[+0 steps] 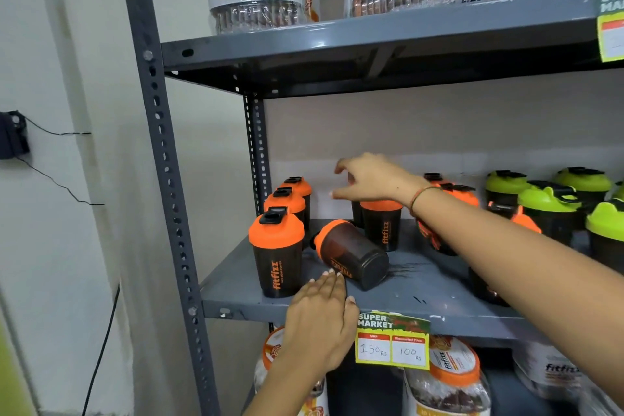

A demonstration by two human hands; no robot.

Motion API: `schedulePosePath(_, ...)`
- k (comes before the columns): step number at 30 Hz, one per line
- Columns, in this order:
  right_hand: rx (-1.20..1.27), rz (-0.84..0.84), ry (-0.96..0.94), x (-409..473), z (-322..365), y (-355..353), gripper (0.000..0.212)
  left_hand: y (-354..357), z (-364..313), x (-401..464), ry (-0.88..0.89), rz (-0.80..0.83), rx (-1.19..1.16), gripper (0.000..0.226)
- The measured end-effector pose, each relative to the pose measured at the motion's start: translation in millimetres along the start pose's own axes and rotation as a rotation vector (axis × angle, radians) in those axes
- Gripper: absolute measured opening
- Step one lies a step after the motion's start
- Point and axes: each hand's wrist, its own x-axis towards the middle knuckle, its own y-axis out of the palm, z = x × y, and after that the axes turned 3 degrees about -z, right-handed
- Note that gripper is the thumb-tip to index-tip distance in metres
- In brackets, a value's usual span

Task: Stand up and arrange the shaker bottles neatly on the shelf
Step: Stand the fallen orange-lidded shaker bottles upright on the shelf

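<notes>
While we reach across the grey steel shelf (422,284), most of the shaker bottles already stand in ranks: a file of three orange-lidded ones runs back along the left post, and green-lidded bottles (547,203) crowd the far right beyond our forearm. One fallen bottle (351,255) lies on its side just ahead of our left hand (320,317), its orange lid pointing left toward the front standing bottle (277,253) and its dark base facing us; another seems tipped behind our right forearm, though we cannot tell for sure. Our left hand lies flat with fingers together and nothing in it, fingertips just short of or barely touching the fallen bottle, probably placed there to stop it rolling off the front edge. Our right hand (368,179) hovers farther back, fingers spread and curled, gripping nothing, just above an upright bottle (381,226) — likely about to seat it in line. The bottles read "fitfizz" in orange; jars on the shelf above read "fitfizz" and "ORANGE FLAVOUR". Right of our left hand, a price tag (393,341) reads "SUPER MARKET", "150 Rs" and "100 Rs".
</notes>
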Motion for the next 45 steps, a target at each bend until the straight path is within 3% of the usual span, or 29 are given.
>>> schedulePosePath(4,-0.077,0.309,0.135,-34,16,17,0.112,-1,-1,-1,-0.005,0.01,0.003,0.057)
schedulePosePath(11,0.199,0.374,0.28,-56,18,59,0.103,-1,-2,-2,-0.012,0.015,-0.017,0.056)
schedulePosePath(14,0.439,0.321,0.357,-65,11,68,0.072,-2,-1,-2,-0.011,0.02,-0.028,0.056)
schedulePosePath(16,0.683,0.265,0.427,-74,3,71,0.064,-2,-1,-2,-0.006,0.024,-0.029,0.056)
schedulePosePath(20,1.108,0.154,0.511,-92,-9,73,0.076,-1,0,-2,-0.004,0.021,-0.026,0.055)
schedulePosePath(25,1.477,0.079,0.407,-112,-22,78,0.076,-1,-1,-2,0.0,0.013,-0.028,0.055)
schedulePosePath(37,1.58,0.152,0.297,-140,-30,87,0.08,0,0,-2,-0.001,0.014,-0.02,0.055)
schedulePosePath(45,1.592,0.06,0.304,-146,-20,76,0.087,1,0,-1,-0.004,0.013,-0.014,0.055)
